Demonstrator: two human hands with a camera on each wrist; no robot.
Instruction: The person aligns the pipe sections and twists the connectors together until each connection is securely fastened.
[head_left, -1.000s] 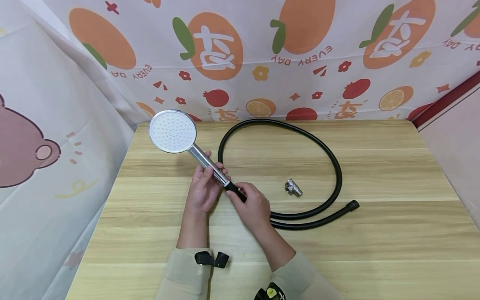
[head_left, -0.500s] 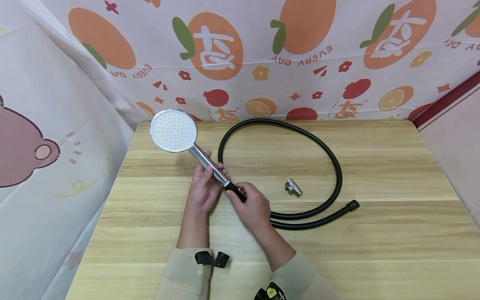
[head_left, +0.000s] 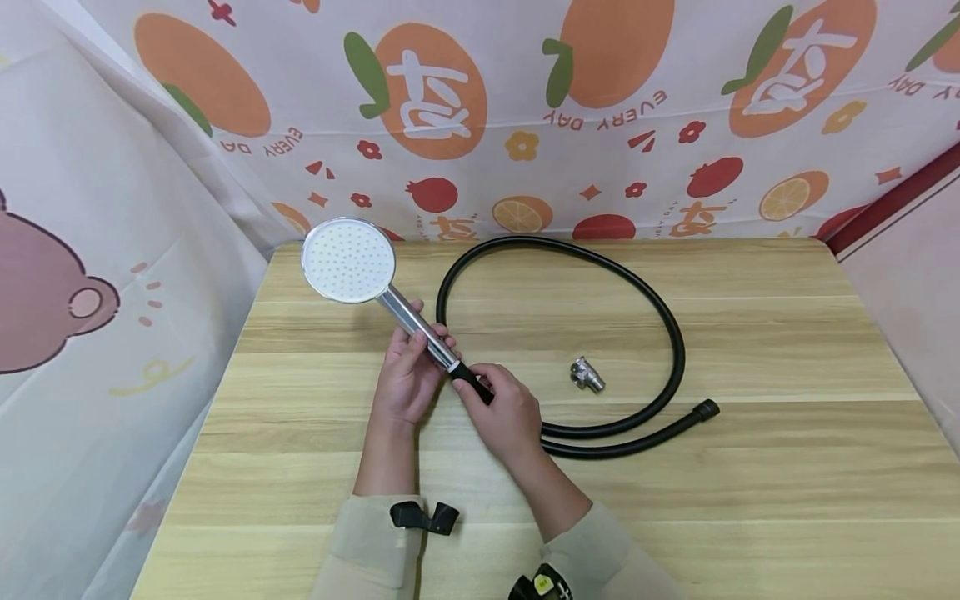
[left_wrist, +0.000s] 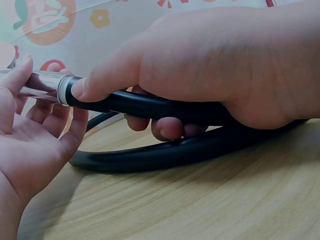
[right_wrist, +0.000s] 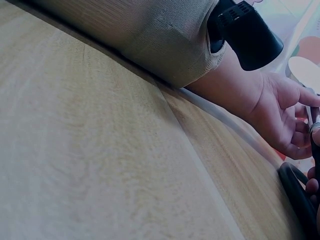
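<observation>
A shower head (head_left: 348, 260) with a round white face and chrome handle is held up over the table's left half. The left hand (head_left: 408, 379) grips its handle from below, thumb on top. At the handle's lower end the right hand (head_left: 506, 412) pinches the black end of a shower hose (head_left: 678, 342). In the left wrist view the right thumb lies on the black hose end (left_wrist: 90, 102), right against the chrome handle (left_wrist: 42, 86); a thin pale ring shows at the joint. The right wrist view catches the left hand (right_wrist: 280, 110) at its right side.
The hose loops across the wooden table (head_left: 787, 500), its free black end (head_left: 707, 410) lying to the right. Inside the loop lies a small chrome angle valve (head_left: 587, 375). A fruit-print cloth (head_left: 517, 100) hangs behind the table, and a white cloth (head_left: 172, 275) at the left.
The shower head's face shifts very slightly to the right and up. Both hands keep their places on the handle and hose end.
</observation>
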